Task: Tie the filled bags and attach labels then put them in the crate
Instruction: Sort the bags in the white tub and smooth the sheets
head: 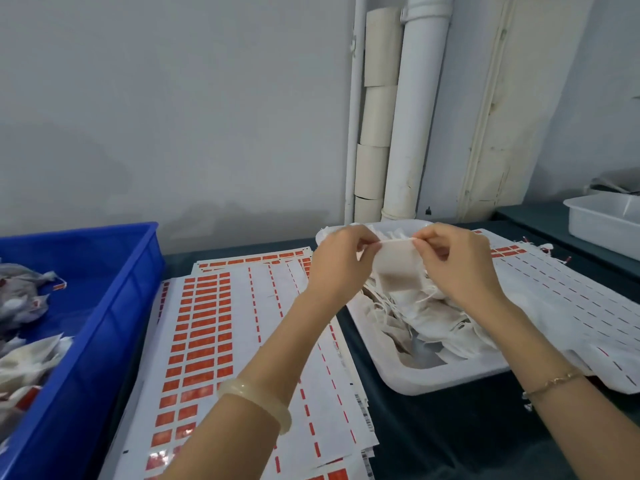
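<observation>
Both bare forearms reach from the near edge of the counter [450, 441] toward its far edge, drawing closer together as they go. The left hand [341, 261] and right hand [453, 265] are raised side by side, near each other but apart, their backs to the camera. Each pinches one top corner of a small cloth bag [398, 263] between thumb and forefinger, with the other fingers curled. A pale bangle [258, 400] circles the left wrist and a thin chain bracelet [554, 381] the right.

A plain pale grey wall [173, 116] fills the far side; white pipes [422, 116] and stacked beige rolls [379, 98] stand far right, behind a dark table [450, 438]
</observation>
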Available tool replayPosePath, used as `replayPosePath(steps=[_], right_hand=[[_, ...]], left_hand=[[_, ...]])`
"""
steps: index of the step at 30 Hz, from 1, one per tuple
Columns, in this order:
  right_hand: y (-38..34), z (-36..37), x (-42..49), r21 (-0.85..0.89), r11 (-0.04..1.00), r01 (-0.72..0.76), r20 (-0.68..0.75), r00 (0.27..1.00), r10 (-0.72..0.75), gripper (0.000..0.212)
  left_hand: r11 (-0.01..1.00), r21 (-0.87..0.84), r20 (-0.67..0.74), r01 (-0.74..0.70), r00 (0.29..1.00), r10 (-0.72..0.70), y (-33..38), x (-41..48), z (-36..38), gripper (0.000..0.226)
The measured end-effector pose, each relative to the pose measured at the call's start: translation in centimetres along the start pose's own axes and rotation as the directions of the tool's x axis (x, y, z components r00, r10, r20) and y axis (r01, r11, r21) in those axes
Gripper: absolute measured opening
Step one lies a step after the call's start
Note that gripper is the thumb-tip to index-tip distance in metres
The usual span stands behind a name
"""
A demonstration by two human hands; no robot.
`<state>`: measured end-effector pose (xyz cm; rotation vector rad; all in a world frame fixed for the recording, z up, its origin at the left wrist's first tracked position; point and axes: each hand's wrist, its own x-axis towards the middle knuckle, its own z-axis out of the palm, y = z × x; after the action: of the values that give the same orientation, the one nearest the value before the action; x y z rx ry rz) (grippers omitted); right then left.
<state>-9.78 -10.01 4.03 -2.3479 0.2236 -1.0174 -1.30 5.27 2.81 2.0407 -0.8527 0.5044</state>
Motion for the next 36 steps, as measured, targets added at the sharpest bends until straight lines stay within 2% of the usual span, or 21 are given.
replayPosePath(steps=[3,7,10,12,15,18,21,23,26,30,36], right_hand=[[-2.3,1.1,-0.2,0.106,0.994,0.030,-0.012,1.000,-0.029,0.006],[-6.0,2.9,-1.6,0.318,0.947,0.045,0.040,0.997,-0.061,0.010],[-8.3,4.3,-3.0,0.419,0.906,0.056,0.125,0.985,-0.119,0.012],[-9.3,5.6,-3.8,0.429,0.903,0.021,0.238,0.962,-0.135,0.009],[-10.0,8.1,-5.5,0.409,0.911,-0.044,0.406,0.903,-0.139,0.006],[-9.7,11.2,-7.5,0.376,0.914,-0.150,0.586,0.803,-0.109,0.004],[-8.6,14.5,-9.0,0.315,0.916,-0.250,0.736,0.673,-0.069,0.004],[-7.9,16.5,-9.6,0.267,0.921,-0.285,0.776,0.630,-0.030,0.009],[-7.2,18.8,-10.0,0.253,0.921,-0.295,0.739,0.673,0.012,0.015],[-6.2,20.0,-10.4,0.338,0.868,-0.363,0.682,0.730,0.039,0.013],[-4.8,20.5,-11.2,0.412,0.828,-0.381,0.630,0.775,0.043,0.008]], left_hand=[[0.998,-0.062,-0.027,0.028,0.999,-0.029,-0.4,-0.9,-3.0,0.007],[0.950,-0.292,-0.040,0.110,0.991,-0.127,-0.8,-3.4,-7.4,0.009],[0.931,-0.331,-0.031,0.156,0.984,-0.175,-1.8,-6.0,-9.9,0.009],[0.909,-0.362,-0.006,0.206,0.975,-0.223,-3.0,-8.0,-11.1,0.007],[0.833,-0.439,0.056,0.336,0.936,-0.348,-5.2,-11.0,-12.3,0.005],[0.735,-0.421,0.150,0.532,0.840,-0.522,-8.1,-14.0,-12.3,0.008],[0.681,-0.289,0.191,0.673,0.737,-0.648,-10.8,-16.4,-11.4,0.011],[0.691,-0.156,0.163,0.706,0.708,-0.687,-12.4,-17.2,-10.5,0.010],[0.655,-0.178,0.076,0.734,0.674,-0.735,-13.7,-17.1,-9.3,0.008],[0.688,-0.194,-0.002,0.699,0.702,-0.713,-13.9,-16.0,-8.2,0.004],[0.708,-0.216,-0.086,0.673,0.709,-0.700,-14.6,-16.4,-6.8,0.001]])
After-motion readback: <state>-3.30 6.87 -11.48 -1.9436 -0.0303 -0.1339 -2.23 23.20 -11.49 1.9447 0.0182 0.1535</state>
